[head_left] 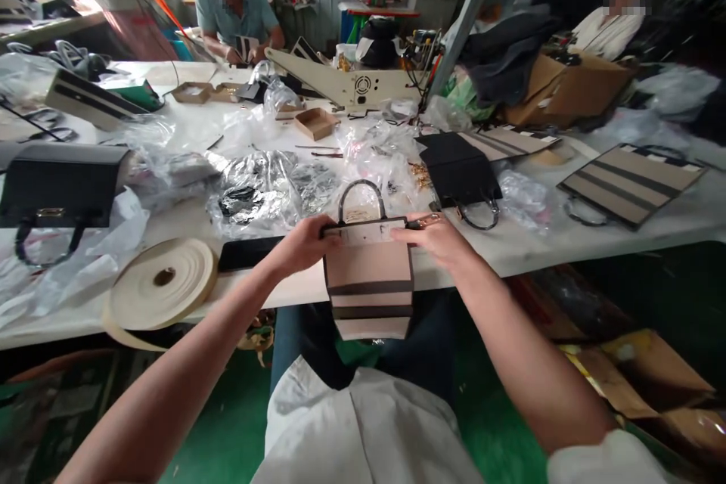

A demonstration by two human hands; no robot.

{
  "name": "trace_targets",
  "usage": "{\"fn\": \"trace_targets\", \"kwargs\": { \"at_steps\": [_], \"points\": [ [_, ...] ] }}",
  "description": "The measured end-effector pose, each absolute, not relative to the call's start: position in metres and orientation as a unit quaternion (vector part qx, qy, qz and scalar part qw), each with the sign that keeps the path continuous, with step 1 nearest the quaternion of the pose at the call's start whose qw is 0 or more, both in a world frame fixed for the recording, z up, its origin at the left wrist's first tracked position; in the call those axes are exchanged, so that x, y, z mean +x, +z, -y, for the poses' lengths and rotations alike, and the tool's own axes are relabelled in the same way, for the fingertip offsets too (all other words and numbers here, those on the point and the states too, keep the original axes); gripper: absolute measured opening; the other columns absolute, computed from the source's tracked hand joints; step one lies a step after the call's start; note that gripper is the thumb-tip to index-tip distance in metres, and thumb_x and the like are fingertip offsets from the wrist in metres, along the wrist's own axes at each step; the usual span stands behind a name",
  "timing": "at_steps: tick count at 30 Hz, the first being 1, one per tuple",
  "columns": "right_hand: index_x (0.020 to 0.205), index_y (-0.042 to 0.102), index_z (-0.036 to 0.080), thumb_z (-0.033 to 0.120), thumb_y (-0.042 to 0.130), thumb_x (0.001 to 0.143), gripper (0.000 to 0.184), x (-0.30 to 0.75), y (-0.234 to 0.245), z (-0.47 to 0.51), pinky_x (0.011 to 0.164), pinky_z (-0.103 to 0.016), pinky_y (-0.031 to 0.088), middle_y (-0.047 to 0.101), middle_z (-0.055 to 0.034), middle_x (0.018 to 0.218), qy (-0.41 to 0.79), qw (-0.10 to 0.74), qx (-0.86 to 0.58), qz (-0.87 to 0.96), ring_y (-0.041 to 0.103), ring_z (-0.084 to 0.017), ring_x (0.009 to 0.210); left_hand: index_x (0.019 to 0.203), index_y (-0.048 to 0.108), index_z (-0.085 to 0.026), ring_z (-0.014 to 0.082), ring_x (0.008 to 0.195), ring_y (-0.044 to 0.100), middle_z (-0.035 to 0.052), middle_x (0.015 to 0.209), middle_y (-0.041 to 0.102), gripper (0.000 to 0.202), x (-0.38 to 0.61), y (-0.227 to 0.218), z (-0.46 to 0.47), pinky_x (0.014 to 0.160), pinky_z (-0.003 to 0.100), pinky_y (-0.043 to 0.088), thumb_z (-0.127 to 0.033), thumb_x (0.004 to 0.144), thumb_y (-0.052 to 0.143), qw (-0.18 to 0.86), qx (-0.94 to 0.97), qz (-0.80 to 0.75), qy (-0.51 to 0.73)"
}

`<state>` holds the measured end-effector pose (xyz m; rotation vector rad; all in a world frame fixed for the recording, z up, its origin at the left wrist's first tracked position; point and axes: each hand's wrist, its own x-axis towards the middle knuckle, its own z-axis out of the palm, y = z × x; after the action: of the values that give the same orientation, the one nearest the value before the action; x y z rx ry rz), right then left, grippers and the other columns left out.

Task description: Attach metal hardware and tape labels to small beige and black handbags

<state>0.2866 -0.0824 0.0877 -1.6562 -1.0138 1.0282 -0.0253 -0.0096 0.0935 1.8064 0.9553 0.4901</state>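
A small beige handbag (368, 265) with dark stripes and a looped black handle leans over the table's front edge, its lower end above my lap. At its upper left corner my left hand (309, 243) grips the edge, thumb on the pale strip below the handle. My right hand (435, 238) closes on the upper right corner in the same way. Along the right fingers lies a slim dark tool with a shiny, coppery part; its kind is unclear. Just beyond the handle are crumpled clear plastic bags (374, 147).
A roll of cream tape (164, 283) and a dark flat slab (252, 252) lie left of me. Black handbags (60, 185) and a striped bag (635, 180) rest along the table (533, 246). A beige machine arm (363, 87) stands behind; a person (241, 11) works across from me.
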Motion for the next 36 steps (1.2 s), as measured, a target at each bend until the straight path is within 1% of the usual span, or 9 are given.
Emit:
{"fn": "trace_targets", "kwargs": {
  "at_steps": [5, 8, 10, 14, 17, 21, 25, 28, 36],
  "points": [
    [0.076, 0.08, 0.014, 0.057, 0.107, 0.048, 0.058, 0.28, 0.057, 0.045, 0.063, -0.032, 0.049, 0.075, -0.005, 0.07, 0.432, 0.406, -0.684, 0.425, 0.067, -0.021, 0.068, 0.097, 0.077, -0.015, 0.0186, 0.075, 0.056, -0.0002, 0.078, 0.06, 0.022, -0.003, 0.052, -0.022, 0.071, 0.031, 0.044, -0.033, 0.088, 0.069, 0.414, 0.76, -0.453, 0.214],
    [0.073, 0.08, 0.014, 0.057, 0.103, 0.053, 0.053, 0.281, 0.05, 0.041, 0.062, -0.03, 0.045, 0.074, -0.0043, 0.069, 0.4, 0.389, -0.693, 0.456, 0.065, -0.02, 0.068, 0.099, 0.08, -0.015, 0.0242, 0.096, 0.064, 0.0064, 0.097, 0.067, 0.021, 0.001, 0.037, -0.021, 0.093, 0.037, 0.053, -0.028, 0.085, 0.072, 0.37, 0.762, -0.467, 0.254],
    [0.072, 0.08, 0.015, 0.055, 0.101, 0.057, 0.048, 0.284, 0.048, 0.04, 0.062, -0.03, 0.043, 0.073, -0.0036, 0.068, 0.383, 0.373, -0.695, 0.481, 0.065, -0.02, 0.07, 0.101, 0.081, -0.015, 0.0286, 0.115, 0.065, 0.0107, 0.113, 0.068, 0.022, 0.002, 0.029, -0.021, 0.11, 0.041, 0.053, -0.026, 0.083, 0.075, 0.36, 0.756, -0.475, 0.27],
    [0.074, 0.083, 0.016, 0.05, 0.093, 0.066, 0.037, 0.291, 0.042, 0.036, 0.07, -0.031, 0.048, 0.077, -0.0056, 0.081, 0.337, 0.338, -0.699, 0.533, 0.069, -0.024, 0.082, 0.109, 0.082, -0.016, 0.031, 0.131, 0.063, 0.0138, 0.131, 0.067, 0.025, 0.004, 0.018, -0.022, 0.123, 0.045, 0.047, -0.025, 0.087, 0.076, 0.386, 0.741, -0.482, 0.262],
    [0.09, 0.09, 0.018, 0.045, 0.091, 0.068, 0.036, 0.293, 0.036, 0.034, 0.085, -0.033, 0.054, 0.081, -0.008, 0.102, 0.31, 0.353, -0.69, 0.55, 0.072, -0.026, 0.096, 0.115, 0.081, -0.016, 0.03, 0.123, 0.065, 0.0139, 0.133, 0.067, 0.03, 0.005, 0.019, -0.023, 0.118, 0.045, 0.05, -0.023, 0.087, 0.077, 0.4, 0.725, -0.5, 0.253],
    [0.12, 0.089, 0.016, 0.049, 0.092, 0.069, 0.061, 0.294, 0.029, 0.036, 0.085, -0.035, 0.056, 0.081, -0.0079, 0.103, 0.39, 0.388, -0.676, 0.49, 0.071, -0.024, 0.091, 0.124, 0.075, -0.018, 0.0231, 0.098, 0.064, 0.011, 0.126, 0.07, 0.039, 0.005, 0.029, -0.025, 0.101, 0.041, 0.055, -0.021, 0.084, 0.079, 0.411, 0.712, -0.518, 0.237],
    [0.121, 0.089, 0.016, 0.045, 0.09, 0.071, 0.058, 0.294, 0.026, 0.043, 0.088, -0.035, 0.056, 0.081, -0.0081, 0.107, 0.418, 0.403, -0.661, 0.475, 0.07, -0.022, 0.092, 0.119, 0.073, -0.021, 0.019, 0.086, 0.061, 0.0081, 0.123, 0.069, 0.037, 0.0, 0.031, -0.027, 0.088, 0.036, 0.053, -0.022, 0.083, 0.077, 0.411, 0.719, -0.516, 0.219],
    [0.129, 0.086, 0.017, 0.039, 0.093, 0.068, 0.065, 0.293, 0.024, 0.044, 0.088, -0.035, 0.056, 0.081, -0.005, 0.102, 0.448, 0.407, -0.65, 0.459, 0.07, -0.021, 0.092, 0.118, 0.07, -0.023, 0.0181, 0.084, 0.06, 0.0057, 0.12, 0.068, 0.036, -0.007, 0.026, -0.031, 0.082, 0.034, 0.052, -0.029, 0.082, 0.076, 0.433, 0.719, -0.497, 0.218],
    [0.116, 0.088, 0.019, 0.036, 0.093, 0.064, 0.055, 0.292, 0.026, 0.04, 0.082, -0.033, 0.057, 0.081, -0.0035, 0.094, 0.48, 0.407, -0.651, 0.425, 0.07, -0.022, 0.089, 0.113, 0.073, -0.023, 0.0185, 0.084, 0.059, 0.0047, 0.116, 0.065, 0.031, -0.004, 0.023, -0.036, 0.086, 0.036, 0.053, -0.028, 0.082, 0.074, 0.422, 0.734, -0.491, 0.206]
  ]
}}
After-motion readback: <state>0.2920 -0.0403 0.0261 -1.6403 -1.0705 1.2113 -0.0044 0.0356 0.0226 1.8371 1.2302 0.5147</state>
